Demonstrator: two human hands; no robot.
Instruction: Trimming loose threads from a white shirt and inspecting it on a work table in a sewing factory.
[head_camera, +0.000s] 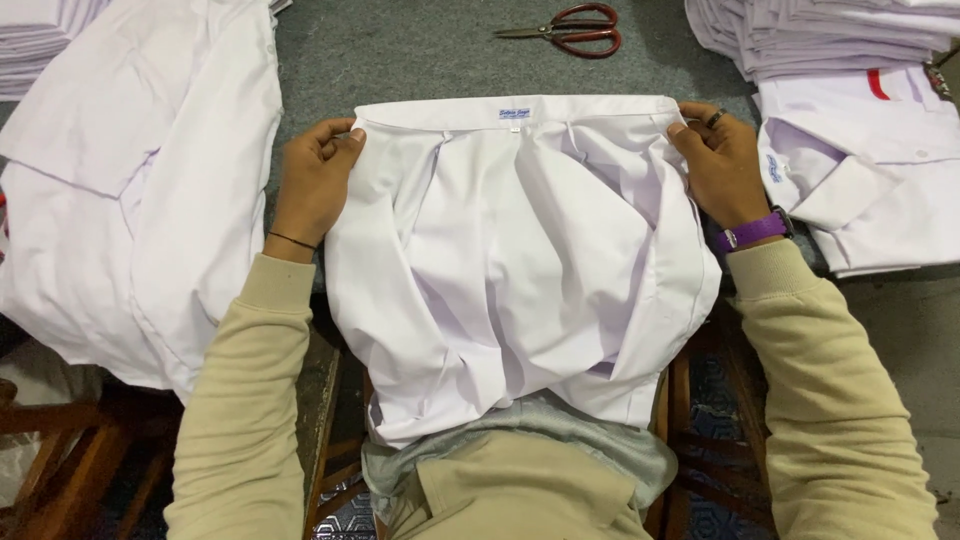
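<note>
- Grey tabletop (420, 50); loose white cloth pile (140, 190) at left.
- White shirt (520, 260) centre, collar on the far side, near end hanging off the tabletop edge.
- Folded shirt stacks (830, 35) far right; folded shirt (880, 170) with red mark below them.
- Left hand (312, 185) fingers pinched on left shoulder of shirt.
- Right hand (722, 165) fingers pinched on right shoulder.
- Red-handled scissors (572, 30) far centre.
- Small white rectangular label (515, 113) with blue print, mid-collar.

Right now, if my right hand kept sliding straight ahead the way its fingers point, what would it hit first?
The right hand grips the white shirt at its collar edge. Its fingers point up-left over bare grey table; the red-handled scissors look the first thing roughly in line, though depth is unclear.
</note>
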